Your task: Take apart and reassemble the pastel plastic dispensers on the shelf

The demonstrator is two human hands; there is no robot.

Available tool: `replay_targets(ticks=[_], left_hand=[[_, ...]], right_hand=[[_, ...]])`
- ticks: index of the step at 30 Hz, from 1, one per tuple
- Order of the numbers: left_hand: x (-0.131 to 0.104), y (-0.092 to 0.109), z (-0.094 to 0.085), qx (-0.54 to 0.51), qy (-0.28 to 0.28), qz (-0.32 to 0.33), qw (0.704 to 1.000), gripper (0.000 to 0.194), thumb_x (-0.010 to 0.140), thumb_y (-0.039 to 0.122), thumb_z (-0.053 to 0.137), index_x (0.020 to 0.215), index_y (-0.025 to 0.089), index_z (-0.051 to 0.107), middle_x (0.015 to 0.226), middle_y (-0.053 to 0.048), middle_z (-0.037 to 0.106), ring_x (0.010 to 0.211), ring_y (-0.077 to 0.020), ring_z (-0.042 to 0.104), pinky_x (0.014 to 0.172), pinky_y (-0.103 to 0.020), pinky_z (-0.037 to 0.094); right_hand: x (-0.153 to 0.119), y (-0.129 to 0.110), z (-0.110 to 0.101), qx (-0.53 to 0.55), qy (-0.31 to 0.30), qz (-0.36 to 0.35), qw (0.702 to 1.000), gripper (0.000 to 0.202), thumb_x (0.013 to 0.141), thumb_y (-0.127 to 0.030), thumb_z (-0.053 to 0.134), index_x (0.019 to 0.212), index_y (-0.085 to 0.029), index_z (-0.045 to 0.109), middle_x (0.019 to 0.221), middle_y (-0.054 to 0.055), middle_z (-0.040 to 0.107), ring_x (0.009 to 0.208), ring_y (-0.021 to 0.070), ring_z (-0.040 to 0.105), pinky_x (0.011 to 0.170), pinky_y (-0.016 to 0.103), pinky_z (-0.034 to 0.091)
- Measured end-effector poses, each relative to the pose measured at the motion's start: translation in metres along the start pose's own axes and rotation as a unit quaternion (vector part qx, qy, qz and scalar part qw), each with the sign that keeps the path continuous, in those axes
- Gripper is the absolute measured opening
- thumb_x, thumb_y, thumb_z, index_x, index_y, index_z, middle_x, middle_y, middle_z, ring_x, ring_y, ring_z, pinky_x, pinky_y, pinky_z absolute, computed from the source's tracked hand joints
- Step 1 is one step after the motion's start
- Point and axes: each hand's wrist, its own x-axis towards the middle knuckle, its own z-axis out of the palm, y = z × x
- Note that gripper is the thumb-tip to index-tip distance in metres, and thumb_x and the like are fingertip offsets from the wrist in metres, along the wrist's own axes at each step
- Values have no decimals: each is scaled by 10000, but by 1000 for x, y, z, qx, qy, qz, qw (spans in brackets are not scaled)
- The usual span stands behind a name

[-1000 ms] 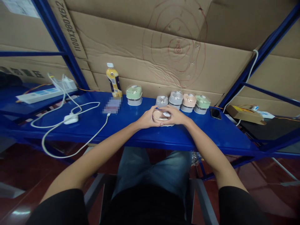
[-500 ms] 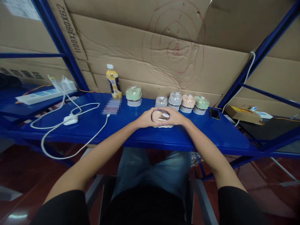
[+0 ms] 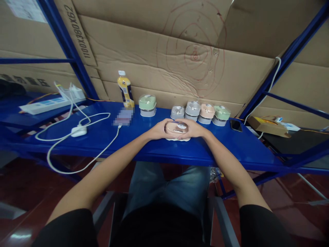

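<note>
A pink-beige container with a clear cover point(image 3: 175, 127) sits near the middle of the blue table point(image 3: 164, 151), with a pale edge showing beneath it. My left hand point(image 3: 158, 130) wraps round its left side and my right hand point(image 3: 193, 129) round its right side. The fingers of both hands curve along its front and back. Just behind my hands stand a low grey container point(image 3: 177, 112), a taller grey one point(image 3: 192, 109), a pink-and-grey one point(image 3: 206, 112) and a green-and-grey one point(image 3: 221, 115).
Another green-and-grey container point(image 3: 147, 105) stands left of the row, beside a yellow bottle point(image 3: 125, 90). White cables run from a charger point(image 3: 78, 130) across the left side. A phone point(image 3: 235, 125) and an open cardboard box point(image 3: 268, 127) are on the right.
The container between my hands has turned slightly and its top shows a little more. Both hands have shifted slightly with it and still hold it.
</note>
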Motion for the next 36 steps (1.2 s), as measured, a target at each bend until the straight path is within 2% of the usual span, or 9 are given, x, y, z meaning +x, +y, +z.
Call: replay_targets(ticks=[6,10,15,17,20,23,28,32,36], left_hand=[[-4,5,-3,67,-32,11,997,1058,682,652,972,1551,211,560,1516,-166,695,1372,-403,696,1157,-528,563],[-28,23,-8,211,-41,7,977,1053,858,653,856,1724,245,418,1565,-174,664,1424,-408,654,1180,-518,531],[-68,62,-3,469,9,-110,876,907,1044,638,685,1708,66,449,1363,-302,731,1306,-471,702,1076,-498,558],[-68,75,0,513,24,-167,842,914,1066,648,647,1680,0,453,1327,-343,730,1247,-478,731,991,-471,582],[-48,81,0,524,52,-243,815,851,1097,624,599,1574,-75,515,1247,-368,744,1159,-460,774,903,-431,589],[-13,69,-4,503,52,-275,817,686,1121,568,571,1433,-41,633,1210,-332,774,1162,-448,787,904,-418,595],[39,33,-13,457,60,-240,854,433,1127,373,566,1366,37,699,1340,-313,757,1280,-461,748,1016,-482,596],[56,17,-25,403,81,-200,889,374,1070,263,625,1390,81,687,1297,-245,773,1278,-436,740,1071,-504,578],[57,13,-46,411,140,-174,884,392,1115,256,478,1434,82,624,1455,-261,672,1397,-423,640,1158,-565,519]], right_hand=[[-2,1,4,-29,-17,-27,999,1108,682,-639,1019,1648,-294,603,1553,136,711,1416,411,678,1236,636,515],[2,0,14,-25,-20,-42,999,1136,711,-733,988,1676,-303,571,1518,144,695,1417,404,660,1246,629,505],[8,-3,24,-21,46,-9,999,1289,626,-790,1003,1692,-236,536,1632,215,589,1528,459,566,1306,661,438],[8,-3,24,-16,63,8,998,1264,648,-781,998,1685,-224,536,1633,219,579,1468,450,614,1268,659,484],[5,-1,19,-7,81,33,996,1085,757,-751,951,1639,-240,579,1540,191,637,1295,392,705,1162,635,575],[3,2,15,-9,85,48,995,919,837,-713,909,1575,-238,634,1425,169,684,1197,349,727,1074,592,625],[4,3,16,-18,75,47,996,802,898,-688,867,1505,-199,681,1372,172,704,1132,315,730,1030,549,640],[4,2,16,-15,74,49,996,769,905,-699,856,1477,-207,704,1313,157,729,1111,308,731,1027,543,641],[3,0,15,-18,70,48,996,726,929,-698,836,1457,-213,719,1262,145,747,1091,304,734,1026,539,634]])
